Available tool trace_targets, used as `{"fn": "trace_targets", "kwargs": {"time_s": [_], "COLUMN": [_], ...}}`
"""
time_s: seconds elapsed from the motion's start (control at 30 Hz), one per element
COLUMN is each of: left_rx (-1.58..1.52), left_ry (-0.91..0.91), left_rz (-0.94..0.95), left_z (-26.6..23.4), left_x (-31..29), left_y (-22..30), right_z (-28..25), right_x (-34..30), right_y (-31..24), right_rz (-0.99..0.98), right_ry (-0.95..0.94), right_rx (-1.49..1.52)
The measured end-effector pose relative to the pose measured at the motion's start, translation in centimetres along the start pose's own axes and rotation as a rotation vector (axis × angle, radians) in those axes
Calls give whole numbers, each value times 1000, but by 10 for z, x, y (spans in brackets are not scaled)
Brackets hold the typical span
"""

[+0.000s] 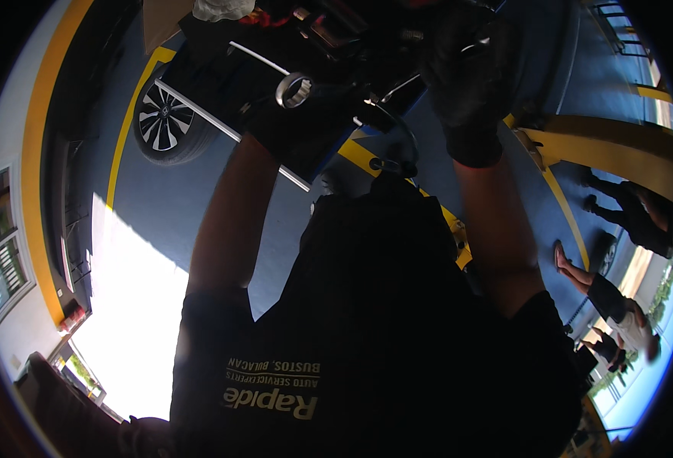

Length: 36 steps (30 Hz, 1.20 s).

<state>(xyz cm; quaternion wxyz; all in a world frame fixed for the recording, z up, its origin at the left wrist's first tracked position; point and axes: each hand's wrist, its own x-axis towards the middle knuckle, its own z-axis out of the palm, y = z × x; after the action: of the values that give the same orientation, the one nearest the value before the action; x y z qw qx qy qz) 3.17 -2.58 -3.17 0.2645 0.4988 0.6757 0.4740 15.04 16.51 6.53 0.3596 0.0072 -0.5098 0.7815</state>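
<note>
Both my hands wear black gloves and reach over a dark tool cart (233,133) with pale metal edges. My left hand (290,126) is over its middle; the fingers are lost in shadow. Directly above that glove shows a shiny metal ring (296,90), like the box end of a wrench; whether I hold it cannot be seen. My right hand (470,88) is raised at the cart's right side, fingers curled in. A thin bright metal rod (401,87) runs leftward from near this fist; what is inside the fist is hidden. Below the rod curves a dark cable (409,133).
Dark and red items (329,27) lie at the cart's far end, beside a crumpled pale cloth (223,9). A car wheel (166,118) is at the left. Yellow lift arms (603,141) stand at the right, with people (619,305) beyond. Sunlight falls on the floor at lower left.
</note>
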Motion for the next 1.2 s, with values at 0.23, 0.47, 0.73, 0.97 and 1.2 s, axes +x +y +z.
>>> {"fn": "trace_targets", "kwargs": {"time_s": [0.23, 0.47, 0.73, 0.97, 1.2], "left_rx": [19, 279, 555, 424, -253], "left_ry": [-142, -198, -201, -246, 68], "left_rz": [-70, 66, 391, 95, -412], "left_z": [-6, -12, -15, -9, 12], "left_x": [45, 70, 70, 56, 19], "left_y": [9, 53, 24, 39, 2], "right_z": [-6, -8, -12, -9, -78], "right_x": [-30, -40, -66, -10, 74], "right_y": [5, 5, 22, 16, 55], "right_rz": [36, 93, -78, 201, 443], "right_ry": [-135, -137, -347, 138, 622], "right_rx": [-242, -284, -429, 116, 208]}}
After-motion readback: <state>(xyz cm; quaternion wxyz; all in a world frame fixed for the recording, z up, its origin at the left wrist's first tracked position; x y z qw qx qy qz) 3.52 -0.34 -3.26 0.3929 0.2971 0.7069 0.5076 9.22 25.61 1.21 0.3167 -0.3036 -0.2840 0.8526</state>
